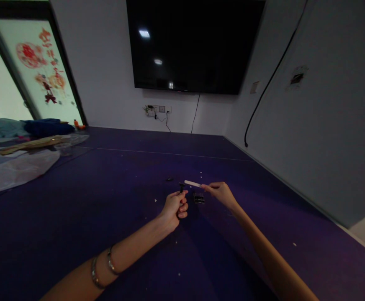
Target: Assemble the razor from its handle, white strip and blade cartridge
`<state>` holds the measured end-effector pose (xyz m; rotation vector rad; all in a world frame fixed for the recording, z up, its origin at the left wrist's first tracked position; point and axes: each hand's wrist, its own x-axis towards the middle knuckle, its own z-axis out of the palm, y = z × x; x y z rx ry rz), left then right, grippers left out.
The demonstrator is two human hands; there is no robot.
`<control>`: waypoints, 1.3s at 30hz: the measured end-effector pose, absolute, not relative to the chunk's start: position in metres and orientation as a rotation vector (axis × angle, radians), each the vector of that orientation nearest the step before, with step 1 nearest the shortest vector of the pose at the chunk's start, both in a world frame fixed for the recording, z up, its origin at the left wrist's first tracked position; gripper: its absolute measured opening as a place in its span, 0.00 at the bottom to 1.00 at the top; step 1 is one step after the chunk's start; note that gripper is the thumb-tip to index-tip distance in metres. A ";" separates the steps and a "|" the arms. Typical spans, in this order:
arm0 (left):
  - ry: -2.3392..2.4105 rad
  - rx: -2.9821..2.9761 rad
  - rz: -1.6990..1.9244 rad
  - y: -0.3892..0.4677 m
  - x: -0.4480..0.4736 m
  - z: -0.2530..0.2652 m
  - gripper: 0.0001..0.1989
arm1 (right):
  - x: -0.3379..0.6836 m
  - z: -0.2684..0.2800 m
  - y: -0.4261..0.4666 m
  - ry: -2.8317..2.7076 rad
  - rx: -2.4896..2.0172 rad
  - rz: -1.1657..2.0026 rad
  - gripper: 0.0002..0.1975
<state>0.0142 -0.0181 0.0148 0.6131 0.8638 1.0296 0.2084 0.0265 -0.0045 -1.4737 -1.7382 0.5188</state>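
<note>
Dim room light falls on a broad purple surface (122,259) that runs back to pale walls. Left-hand fingers (181,204) are curled closed around a slim black tool (181,187) with a T-shaped head, held roughly upright; its head stands just above the thumb and forefinger, while most of its handle is hidden in the grip. Right-hand fingers (208,187) are pinched narrow on one end of a flat, pale stick (192,183), which points left so that its free tip is right beside the black head; whether the two touch, I cannot tell. Just below the stick, between the two hands, a small dark pack (199,198) lies on the purple surface. Beyond the left hand lies a little black piece (169,179), and white specks are scattered about. Two metal bangles (95,271) circle the left forearm. Farther off, a crumpled clear plastic bag (22,169) and dark blue cloth (49,126) lie at left, and a large black television (195,46) hangs on the back wall.
</note>
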 end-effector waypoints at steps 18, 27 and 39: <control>0.599 1.118 1.180 -0.007 0.005 0.020 0.12 | 0.207 0.016 0.024 -1.448 -1.132 0.804 0.24; 0.598 1.196 1.263 0.009 -0.006 0.022 0.14 | 0.191 0.012 0.014 -1.594 -1.437 0.546 0.20; 0.596 1.201 1.284 0.016 -0.007 0.019 0.13 | 0.129 -0.013 -0.024 -2.105 -2.049 0.043 0.18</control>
